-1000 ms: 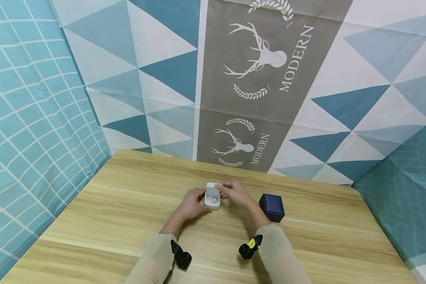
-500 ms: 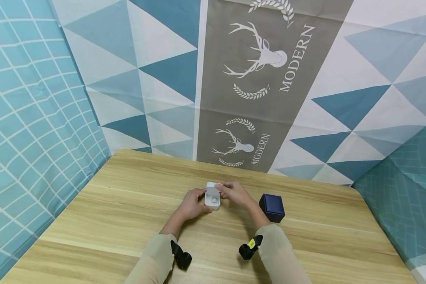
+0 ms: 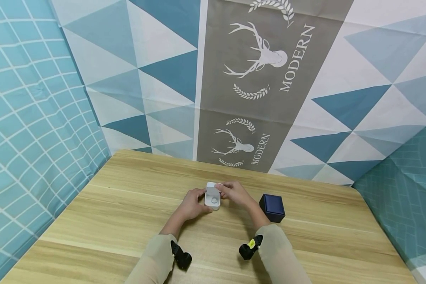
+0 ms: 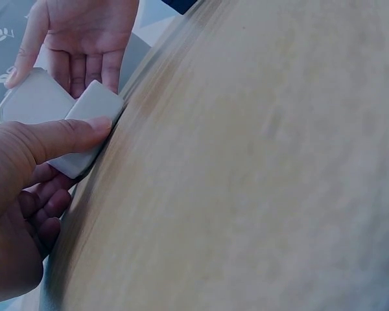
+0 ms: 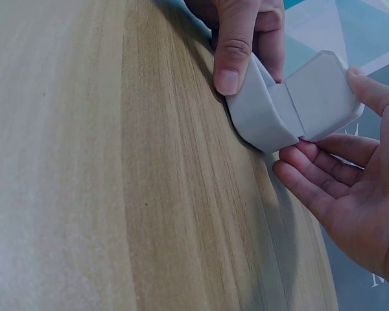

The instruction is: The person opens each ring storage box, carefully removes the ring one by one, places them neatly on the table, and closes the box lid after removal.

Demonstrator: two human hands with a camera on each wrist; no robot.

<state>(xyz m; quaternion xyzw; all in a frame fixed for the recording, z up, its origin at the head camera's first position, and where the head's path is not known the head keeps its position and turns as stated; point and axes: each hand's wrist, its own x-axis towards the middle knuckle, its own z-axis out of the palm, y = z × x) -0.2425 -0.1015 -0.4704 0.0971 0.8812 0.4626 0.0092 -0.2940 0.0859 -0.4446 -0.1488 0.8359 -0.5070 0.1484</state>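
Container: a small white box with rounded corners [image 3: 212,207] rested on the pale wood-grain tabletop [image 3: 110,221], near its far edge, left of a dark navy-blue cube-shaped box [image 3: 274,208]. Its hinged white lid [image 3: 213,192] stood raised at the back, inner face toward the head camera. Inside the base sat a slim, silver-coloured ring [image 3: 214,200]. The navy box's top was in place; contents not visible.

Hands: the left hand [image 3: 191,204] reached in from the left, its grip clamped on the base, thumb along the near side, other fingers round behind. The right hand [image 3: 235,193] came from the right; its grip pinched the lid, thumb at the lid's free edge, other fingers behind and below, near the hinge.

Surroundings: the navy box stood just beside the right forearm [image 3: 258,218], well apart from the white box. Triangle-patterned hanging [image 3: 167,59] behind the tabletop.
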